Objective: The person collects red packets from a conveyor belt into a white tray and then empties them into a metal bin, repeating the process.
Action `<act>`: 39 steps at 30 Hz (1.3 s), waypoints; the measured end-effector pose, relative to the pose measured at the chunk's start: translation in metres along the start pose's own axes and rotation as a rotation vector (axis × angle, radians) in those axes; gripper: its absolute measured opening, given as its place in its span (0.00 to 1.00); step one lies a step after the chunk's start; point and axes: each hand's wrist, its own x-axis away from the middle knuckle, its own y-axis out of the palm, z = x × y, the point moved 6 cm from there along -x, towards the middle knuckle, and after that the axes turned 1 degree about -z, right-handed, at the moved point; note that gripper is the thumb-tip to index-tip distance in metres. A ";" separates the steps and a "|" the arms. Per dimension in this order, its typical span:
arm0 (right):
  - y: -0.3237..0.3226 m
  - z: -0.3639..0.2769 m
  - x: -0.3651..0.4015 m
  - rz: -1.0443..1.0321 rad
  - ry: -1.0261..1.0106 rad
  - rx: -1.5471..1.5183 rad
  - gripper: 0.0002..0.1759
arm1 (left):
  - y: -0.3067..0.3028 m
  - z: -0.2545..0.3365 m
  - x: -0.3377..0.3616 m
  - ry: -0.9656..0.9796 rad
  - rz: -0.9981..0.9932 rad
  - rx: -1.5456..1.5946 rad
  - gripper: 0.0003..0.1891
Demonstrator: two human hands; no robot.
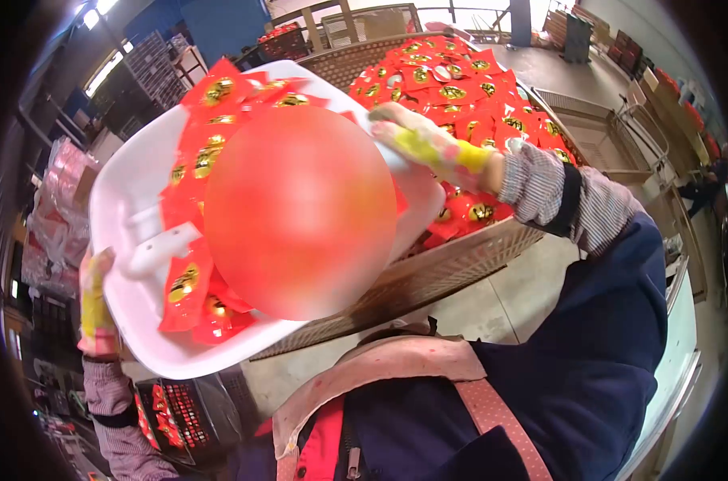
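A white plastic basin [143,321] full of red packets [189,280] with gold print is held up, tilted, at the left and centre. My left hand [97,309], in a yellow patterned glove, grips its left rim. At the basin's right rim is my right hand [436,148], also gloved, its fingers wrapped over the edge. A round blurred patch hides the middle of the basin. Beside and behind it, a large brown crate [460,260] holds a heap of similar red packets [452,92].
A dark basket [189,413] with red packets stands low at the left. Plastic-wrapped goods [59,216] are stacked at the far left. Another crate [596,132] stands beyond the large one. A person [704,186] is at the far right.
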 end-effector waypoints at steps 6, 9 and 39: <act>-0.060 0.067 0.041 -0.162 0.170 0.035 0.23 | 0.123 0.046 -0.078 -0.017 -0.218 -0.089 0.28; -0.072 0.083 0.055 -0.053 0.264 0.037 0.22 | 0.155 0.068 -0.085 0.015 -0.291 -0.077 0.31; 0.011 0.051 0.023 -0.642 -0.708 0.991 0.32 | 0.103 0.121 -0.098 -0.274 -0.459 -0.516 0.42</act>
